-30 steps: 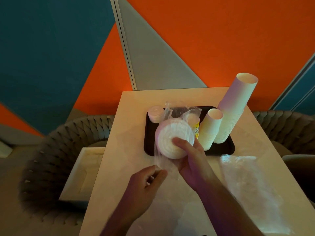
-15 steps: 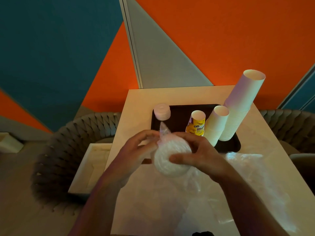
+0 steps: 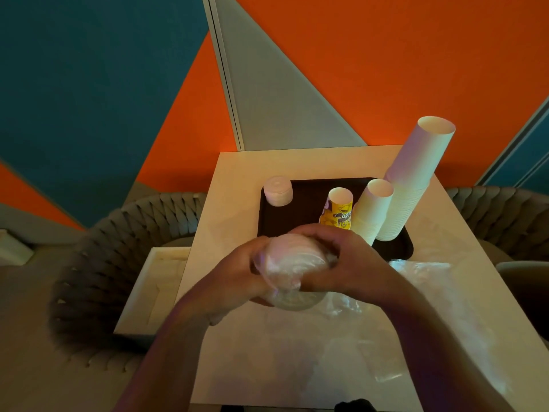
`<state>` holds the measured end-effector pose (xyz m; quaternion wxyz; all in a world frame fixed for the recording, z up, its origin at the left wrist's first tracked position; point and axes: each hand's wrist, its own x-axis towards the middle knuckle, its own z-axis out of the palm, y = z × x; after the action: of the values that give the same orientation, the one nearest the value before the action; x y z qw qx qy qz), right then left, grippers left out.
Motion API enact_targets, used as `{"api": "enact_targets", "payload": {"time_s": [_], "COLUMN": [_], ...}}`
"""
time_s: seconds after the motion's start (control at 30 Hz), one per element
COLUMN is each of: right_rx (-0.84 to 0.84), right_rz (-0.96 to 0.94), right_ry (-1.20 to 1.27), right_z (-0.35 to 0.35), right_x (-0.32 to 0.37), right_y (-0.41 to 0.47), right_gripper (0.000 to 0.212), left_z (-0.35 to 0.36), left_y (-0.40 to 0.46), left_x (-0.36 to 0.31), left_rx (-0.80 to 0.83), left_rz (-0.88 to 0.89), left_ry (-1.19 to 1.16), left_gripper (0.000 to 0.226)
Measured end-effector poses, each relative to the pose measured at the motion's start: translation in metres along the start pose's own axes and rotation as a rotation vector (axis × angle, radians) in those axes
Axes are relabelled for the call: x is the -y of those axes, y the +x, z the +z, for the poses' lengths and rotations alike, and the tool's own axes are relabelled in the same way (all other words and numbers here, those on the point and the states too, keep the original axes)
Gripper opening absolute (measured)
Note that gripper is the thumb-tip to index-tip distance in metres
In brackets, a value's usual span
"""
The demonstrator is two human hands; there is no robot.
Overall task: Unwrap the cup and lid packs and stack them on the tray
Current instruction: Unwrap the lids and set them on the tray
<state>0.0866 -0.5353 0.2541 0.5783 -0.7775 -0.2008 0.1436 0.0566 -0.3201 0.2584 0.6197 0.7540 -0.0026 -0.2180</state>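
Clear plastic film clings to a round pack of lids (image 3: 286,272) held over the table (image 3: 237,173) just in front of the dark tray (image 3: 309,188), both hands working at it; the left hand (image 3: 237,278) curls its fingers round the pack's left side and the right hand (image 3: 347,263) wraps over its top and right edge; on the tray stand 1 tall stack of white cups (image 3: 413,179), 1 shorter stack (image 3: 371,209), 1 yellow printed cup (image 3: 338,212) and a small stack of lids (image 3: 277,190); loose wrap (image 3: 430,292) lies on the table to the right; the step in hand looks like peeling the film off, and the next move probably calls for pulling the wrap clear, then setting the bare lids on the tray; against half a second ago, the hands have closed further over the pack, the film's twisted end no longer showing above it.
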Motion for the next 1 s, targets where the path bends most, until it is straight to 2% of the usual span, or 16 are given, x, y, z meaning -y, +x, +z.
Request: {"api": "enact_targets", "payload": {"time_s": [0.1,0.3,0.4,0.47,0.57,0.63,0.7,0.77,0.8,0.9,1.0], "right_rx": [-0.024,-0.043,0.003,0.005,-0.009,-0.025,-0.040,-0.067,-0.079,-0.088,-0.049], "right_rz": [0.050,0.087,0.079,0.067,0.027,0.018,0.022,0.044,0.050,0.070,0.112], "right_ry": [0.152,0.298,0.260,0.195,0.120,0.084,0.075,0.110,0.108,0.068,0.206], "right_z": [-0.007,-0.013,-0.013,-0.017,-0.023,-0.028,-0.032,-0.035,-0.034,-0.030,-0.024], "right_x": [-0.006,-0.011,-0.009,-0.010,-0.011,-0.010,-0.013,-0.017,-0.019,-0.021,-0.019], "right_y": [-0.003,-0.004,-0.005,-0.005,-0.005,-0.005,-0.004,-0.003,-0.002,-0.001,0.000], "right_gripper": [0.072,0.042,0.016,0.007,0.021,0.010,0.016,0.014,0.010,0.009,0.024], "left_z": [0.005,0.008,0.008,0.006,0.001,-0.002,-0.003,-0.003,-0.003,0.000,0.002], "left_y": [-0.002,-0.007,-0.008,-0.009,-0.011,-0.013,-0.014,-0.015,-0.015,-0.014,-0.013], "left_x": [-0.002,0.002,0.005,0.008,0.014,0.016,0.017,0.017,0.017,0.016,0.017], "left_rx": [-0.120,-0.210,-0.223,-0.245,-0.277,-0.254,-0.217,-0.198,-0.193,-0.186,-0.201], "left_rz": [0.055,0.135,0.149,0.141,0.099,0.074,0.047,0.032,0.030,0.020,0.024], "left_ry": [-0.270,-0.525,-0.597,-0.638,-0.674,-0.686,-0.736,-0.773,-0.763,-0.724,-0.687], "left_gripper": [0.052,0.047,0.051,0.044,0.042,0.050,0.072,0.093,0.093,0.075,0.075]}}
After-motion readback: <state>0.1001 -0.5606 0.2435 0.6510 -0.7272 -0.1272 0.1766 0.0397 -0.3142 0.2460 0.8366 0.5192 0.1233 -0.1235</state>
